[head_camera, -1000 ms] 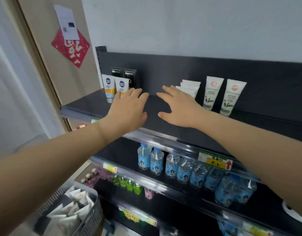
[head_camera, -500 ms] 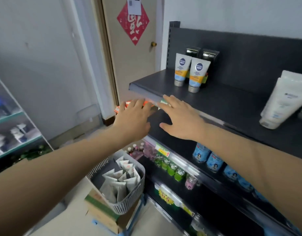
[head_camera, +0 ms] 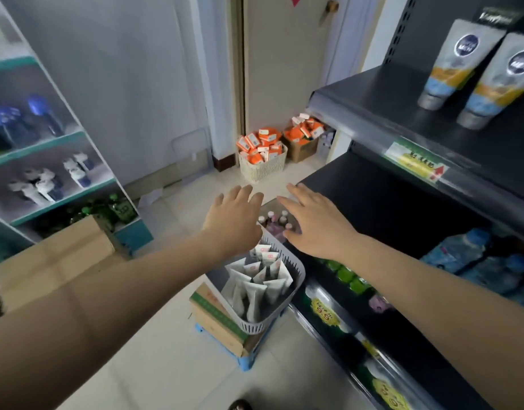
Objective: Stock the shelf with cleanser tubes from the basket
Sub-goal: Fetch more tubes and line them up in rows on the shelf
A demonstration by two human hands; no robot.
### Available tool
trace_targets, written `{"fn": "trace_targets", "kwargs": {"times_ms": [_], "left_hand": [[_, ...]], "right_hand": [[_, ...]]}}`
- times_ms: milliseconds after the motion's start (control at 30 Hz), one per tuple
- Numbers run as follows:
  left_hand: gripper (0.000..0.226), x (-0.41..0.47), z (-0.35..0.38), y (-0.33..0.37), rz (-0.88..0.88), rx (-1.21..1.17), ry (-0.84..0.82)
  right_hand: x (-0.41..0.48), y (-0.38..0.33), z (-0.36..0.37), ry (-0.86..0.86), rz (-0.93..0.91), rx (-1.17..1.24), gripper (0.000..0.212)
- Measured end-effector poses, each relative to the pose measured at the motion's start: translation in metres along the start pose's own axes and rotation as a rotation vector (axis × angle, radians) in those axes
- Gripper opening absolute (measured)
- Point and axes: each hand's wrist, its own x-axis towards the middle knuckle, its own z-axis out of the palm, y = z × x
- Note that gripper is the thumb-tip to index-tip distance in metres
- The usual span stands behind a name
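A grey slatted basket [head_camera: 294, 279] stands on a cardboard box on the floor, filled with several white cleanser tubes [head_camera: 256, 287]. My left hand [head_camera: 234, 217] and my right hand [head_camera: 311, 220] hover above the basket's far end, palms down, fingers spread, holding nothing. The dark top shelf [head_camera: 382, 113] at the upper right carries two white, yellow and blue tubes [head_camera: 450, 63] standing on their caps.
Lower dark shelves [head_camera: 382, 196] on the right hold water bottles [head_camera: 458, 250] and small green items [head_camera: 348, 276]. A cream basket of orange boxes [head_camera: 262, 158] sits by the door. A teal shelf unit [head_camera: 62, 143] and a cardboard box [head_camera: 59, 255] stand on the left.
Both hands have come down from the top shelf's front edge to just above the basket. The view has swung left and downward.
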Motion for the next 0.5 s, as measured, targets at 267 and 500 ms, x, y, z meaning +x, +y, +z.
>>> {"fn": "trace_targets", "kwargs": {"times_ms": [267,500], "left_hand": [[0.052,0.012,0.076,-0.039,-0.158,-0.132,-0.196],[0.044,0.036,0.153,-0.07,-0.292,-0.239,-0.348]], "right_hand": [[0.047,0.006,0.076,-0.188,-0.083,-0.045,0.067],[0.092,0.032,0.139,-0.289,-0.181,-0.03,0.056]]}}
